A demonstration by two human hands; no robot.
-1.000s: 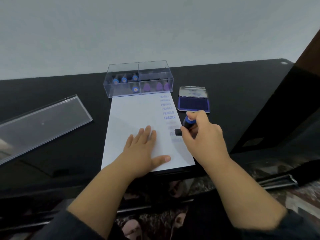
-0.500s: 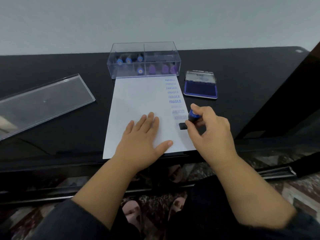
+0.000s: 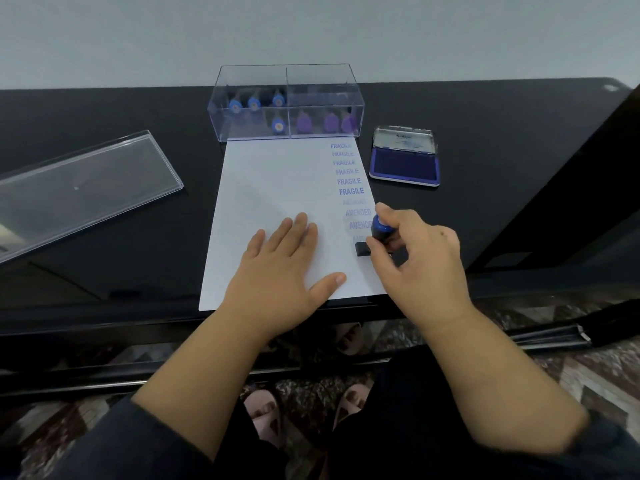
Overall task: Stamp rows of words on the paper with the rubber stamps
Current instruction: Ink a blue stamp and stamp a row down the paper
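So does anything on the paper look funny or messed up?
A little. On the paper, the first AMENDED print, just under the FRAGILE rows, is far fainter than the others, and the column drifts rightward. Nothing looks spilled or broken.

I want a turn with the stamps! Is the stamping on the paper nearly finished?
Not nearly. Done: six FRAGILE prints and about four AMENDED prints down the paper's right edge. In hand: the right hand grips the blue stamp low on that column, while the left hand lies flat on the sheet. Left: the unstamped rest of the page, and more stamps wait in the clear box.
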